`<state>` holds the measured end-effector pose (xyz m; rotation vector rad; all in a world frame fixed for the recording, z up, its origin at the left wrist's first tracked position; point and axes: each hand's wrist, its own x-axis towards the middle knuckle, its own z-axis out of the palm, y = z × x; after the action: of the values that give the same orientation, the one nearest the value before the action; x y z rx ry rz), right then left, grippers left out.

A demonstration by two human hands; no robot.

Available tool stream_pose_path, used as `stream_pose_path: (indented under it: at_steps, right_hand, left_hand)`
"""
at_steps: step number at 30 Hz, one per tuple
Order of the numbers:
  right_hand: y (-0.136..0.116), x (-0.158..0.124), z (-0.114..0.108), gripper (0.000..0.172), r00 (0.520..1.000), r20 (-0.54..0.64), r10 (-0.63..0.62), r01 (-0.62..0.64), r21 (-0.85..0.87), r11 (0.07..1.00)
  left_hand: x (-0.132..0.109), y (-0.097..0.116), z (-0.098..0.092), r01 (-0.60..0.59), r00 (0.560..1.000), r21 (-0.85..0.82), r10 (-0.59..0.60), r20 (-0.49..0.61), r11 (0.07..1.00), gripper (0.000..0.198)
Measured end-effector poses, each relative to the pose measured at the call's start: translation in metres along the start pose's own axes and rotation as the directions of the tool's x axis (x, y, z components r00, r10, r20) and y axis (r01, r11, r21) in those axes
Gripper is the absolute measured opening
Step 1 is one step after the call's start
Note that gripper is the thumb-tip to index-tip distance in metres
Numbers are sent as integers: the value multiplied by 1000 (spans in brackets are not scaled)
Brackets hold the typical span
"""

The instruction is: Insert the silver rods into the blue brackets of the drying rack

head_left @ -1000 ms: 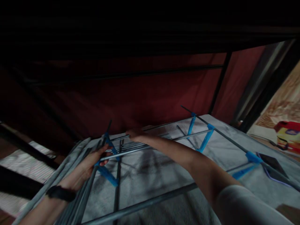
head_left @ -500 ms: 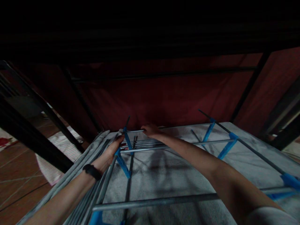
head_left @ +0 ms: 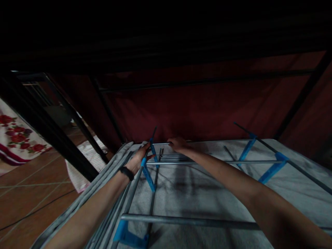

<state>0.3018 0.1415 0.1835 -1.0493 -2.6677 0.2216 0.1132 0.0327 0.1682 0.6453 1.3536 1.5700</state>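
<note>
A frame of grey metal tubes (head_left: 192, 220) with blue plastic connectors (head_left: 149, 178) lies across a grey cloth-covered bed (head_left: 202, 204). My left hand (head_left: 138, 159), with a black band on the wrist, is closed around the left side tube (head_left: 135, 188) near its far-left connector. Part of its grip is hidden behind the tube. My right hand (head_left: 178, 144) pinches the far cross tube (head_left: 161, 143), a short way right of that same corner. My right forearm passes over the middle cross tube (head_left: 249, 162).
Several thin tubes (head_left: 171, 157) lie on the bed beneath the frame's far end. Long grey strips, tubes or folds, run along the bed's left side. A black post (head_left: 49, 128) rises at left, a dark red curtain (head_left: 194, 114) behind. A cable (head_left: 33, 212) crosses the tiled floor.
The view has turned left, so the frame and both hands appear further right. Both hands stay at the frame's far-left corner, and a flowered cloth now shows at the left.
</note>
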Motion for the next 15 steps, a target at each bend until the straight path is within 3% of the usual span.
stream_pose_path:
  at_steps: [3, 15]
  right_hand:
    - [-1, -2, 1, 30, 1000, 12, 18, -18, 3, 1000]
    - [-2, -4, 6, 31, 999, 23, 25, -25, -15, 1000]
  left_hand:
    - [2, -1, 0, 14, 999, -3, -14, 44, 1000, 17]
    - [11, -8, -3, 20, 1000, -16, -20, 7, 1000, 12]
